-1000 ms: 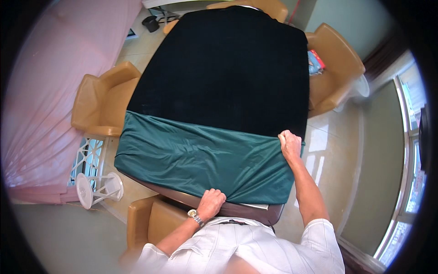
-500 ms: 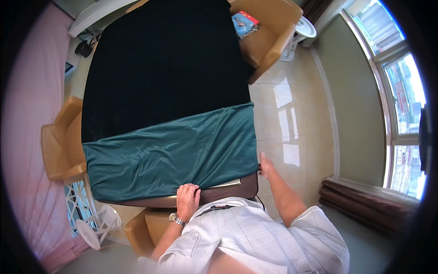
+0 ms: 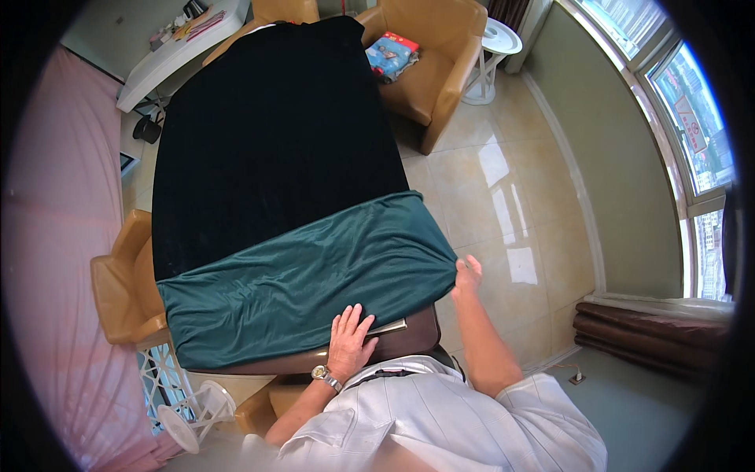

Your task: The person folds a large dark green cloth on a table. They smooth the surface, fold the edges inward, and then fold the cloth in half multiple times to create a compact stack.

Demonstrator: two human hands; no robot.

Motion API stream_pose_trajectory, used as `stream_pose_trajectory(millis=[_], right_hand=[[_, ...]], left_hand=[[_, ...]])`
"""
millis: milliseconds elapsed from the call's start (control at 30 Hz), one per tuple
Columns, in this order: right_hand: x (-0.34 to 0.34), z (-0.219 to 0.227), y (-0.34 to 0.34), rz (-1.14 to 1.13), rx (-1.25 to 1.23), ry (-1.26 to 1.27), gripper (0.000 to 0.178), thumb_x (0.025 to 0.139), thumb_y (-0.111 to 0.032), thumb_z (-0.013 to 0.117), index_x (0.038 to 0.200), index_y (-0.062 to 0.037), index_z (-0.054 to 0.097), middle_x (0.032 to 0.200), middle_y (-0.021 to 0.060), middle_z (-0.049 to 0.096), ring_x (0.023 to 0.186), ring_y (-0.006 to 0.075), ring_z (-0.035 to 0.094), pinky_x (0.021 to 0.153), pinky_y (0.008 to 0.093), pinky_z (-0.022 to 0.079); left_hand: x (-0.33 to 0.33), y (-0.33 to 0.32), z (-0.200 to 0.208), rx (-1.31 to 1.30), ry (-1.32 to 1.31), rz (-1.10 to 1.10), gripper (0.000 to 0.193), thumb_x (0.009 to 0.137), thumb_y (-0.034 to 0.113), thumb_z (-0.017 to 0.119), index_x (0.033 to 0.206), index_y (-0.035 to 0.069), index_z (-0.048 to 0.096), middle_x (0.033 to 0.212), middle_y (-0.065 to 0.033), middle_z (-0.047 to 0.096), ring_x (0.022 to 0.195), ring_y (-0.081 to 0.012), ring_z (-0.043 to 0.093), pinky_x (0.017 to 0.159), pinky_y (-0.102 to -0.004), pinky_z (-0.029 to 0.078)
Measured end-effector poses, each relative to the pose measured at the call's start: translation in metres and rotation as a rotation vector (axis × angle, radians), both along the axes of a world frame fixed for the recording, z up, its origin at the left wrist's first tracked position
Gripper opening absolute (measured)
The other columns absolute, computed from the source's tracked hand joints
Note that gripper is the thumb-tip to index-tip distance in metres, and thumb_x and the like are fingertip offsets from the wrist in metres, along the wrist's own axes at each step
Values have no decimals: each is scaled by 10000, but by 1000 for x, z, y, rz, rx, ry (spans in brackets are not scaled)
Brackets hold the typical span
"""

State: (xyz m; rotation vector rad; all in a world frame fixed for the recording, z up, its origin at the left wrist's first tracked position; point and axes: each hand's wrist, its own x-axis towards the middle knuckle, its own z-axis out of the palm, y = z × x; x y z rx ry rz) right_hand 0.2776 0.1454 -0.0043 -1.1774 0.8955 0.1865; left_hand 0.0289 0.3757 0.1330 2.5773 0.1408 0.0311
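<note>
A large cloth covers the table, its far part black and its near part a shiny, wrinkled dark green. Flat on the green cloth's near edge rests my left hand, fingers spread, with a metal watch on the wrist. My right hand is closed on the right side of the green cloth, drawing it to a point beyond the table's side. Wrinkles run from that grip across the green part. The brown table edge and a thin pale strip show below the cloth.
Tan armchairs stand at left and far right, the latter holding a colourful folded package. White side tables stand at lower left and far right. A pink curtain hangs left; tiled floor lies right.
My right hand has taken hold of the green cloth and pulled its side outward to the right. My left hand's fingers have spread out on the cloth. The view has shifted slightly.
</note>
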Motion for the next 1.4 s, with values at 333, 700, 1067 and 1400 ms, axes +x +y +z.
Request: stream_pose_trajectory(millis=[333,700,1067,1400], right_hand=[[-28,-7,-33,151,-395,76,315,982,-35,718,1281,-81,634,1254,103,646,1104,211,621,991,377,522],[-15,-15,-76,323,-323,75,278,1008,3,653,1238,-139,591,1136,127,665,883,251,699,679,433,615],[1,39,-122,662,152,147,302,1014,-14,651,1265,-139,536,1121,137,661,849,274,699,660,458,625],[23,89,-145,851,344,254,286,1011,-3,656,1241,-100,517,1025,98,602,722,252,648,689,440,641]], left_hand=[[-5,-4,-29,-10,-115,-7,366,859,156,829,1212,125,737,1514,-172,571,1454,-386,481,1213,-619,341],[-6,-23,-32,-74,-150,181,90,933,111,743,1015,80,725,1433,-169,634,1403,-371,536,1209,-601,361],[19,-159,-4,-1332,-31,1112,308,1082,213,649,1294,-9,640,1220,-144,720,1153,-243,701,1003,-418,585],[118,-213,-38,-2103,-527,1295,480,1062,359,680,1413,46,580,1447,-138,642,1321,-321,612,1155,-522,489]])
